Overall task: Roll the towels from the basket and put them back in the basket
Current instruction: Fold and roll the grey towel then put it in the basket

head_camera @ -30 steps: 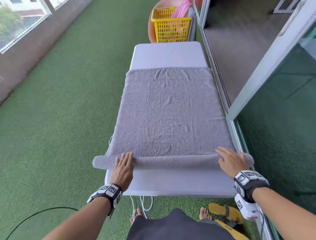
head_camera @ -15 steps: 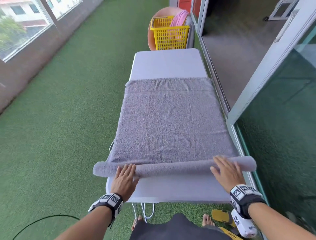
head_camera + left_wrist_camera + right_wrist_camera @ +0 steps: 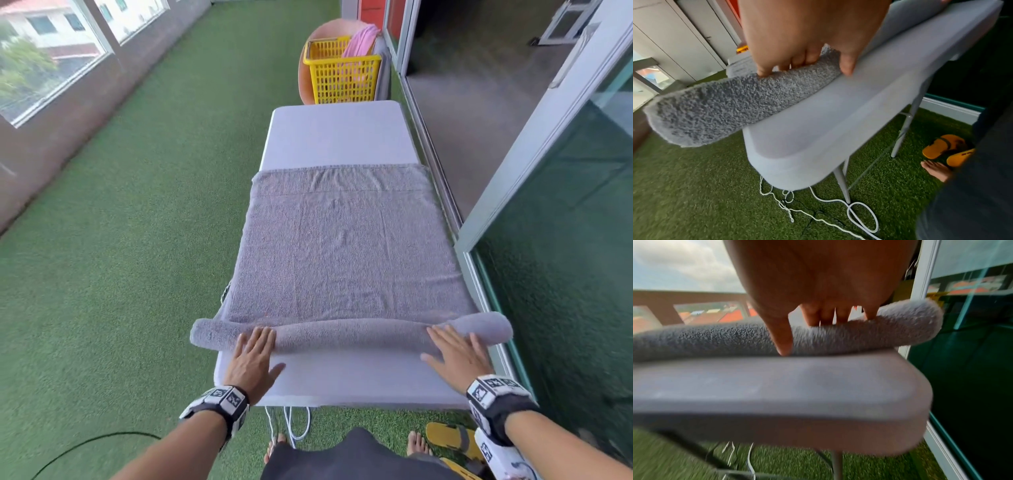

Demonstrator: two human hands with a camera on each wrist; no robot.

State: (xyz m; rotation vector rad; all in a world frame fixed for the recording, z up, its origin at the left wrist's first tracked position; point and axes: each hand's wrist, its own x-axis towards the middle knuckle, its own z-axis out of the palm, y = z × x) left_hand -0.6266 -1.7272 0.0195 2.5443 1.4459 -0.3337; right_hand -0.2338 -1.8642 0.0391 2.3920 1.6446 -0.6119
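1. Grey towel (image 3: 346, 253) lies spread along the white folding table (image 3: 339, 137). Its near edge is wound into a roll (image 3: 342, 334) that runs across the table's width; both roll ends overhang the table sides.
2. Left hand (image 3: 251, 359): palm down, fingers straight and close together, tips pressing on top of the roll near its left end. The left wrist view shows the thumb at the roll's near side, touching the table surface. Nothing is clasped.
3. Right hand (image 3: 457, 354): palm down, fingers straight and slightly spread, tips resting on the roll near its right end; thumb pointing inward along the near side. Likewise flat, with nothing enclosed.
4. Both forearms reach forward, roughly parallel, each with a wrist-worn camera band.
5. Yellow basket (image 3: 342, 77) stands beyond the table's far end, well apart from the hands, with a pink towel (image 3: 359, 41) draped over its rim.
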